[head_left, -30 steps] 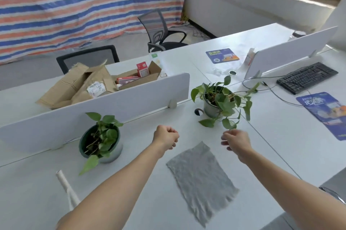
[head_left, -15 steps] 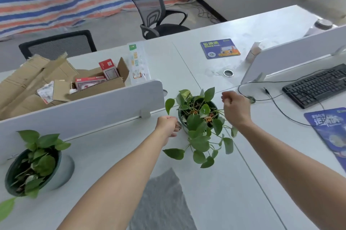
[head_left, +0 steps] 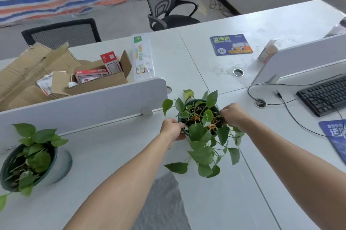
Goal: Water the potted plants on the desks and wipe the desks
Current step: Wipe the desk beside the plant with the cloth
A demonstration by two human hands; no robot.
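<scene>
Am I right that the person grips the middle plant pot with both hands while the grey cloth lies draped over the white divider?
Not quite. Both the left hand and right hand do grip the middle plant pot, but the head view shows the grey cloth lying flat on the desk, not over the divider.

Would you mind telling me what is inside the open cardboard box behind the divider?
The cardboard box holds two red-and-white cartons: one upright, one lying flat. A crumpled wrapper lies by its left flap. The divider hides the box's lower part.
</scene>
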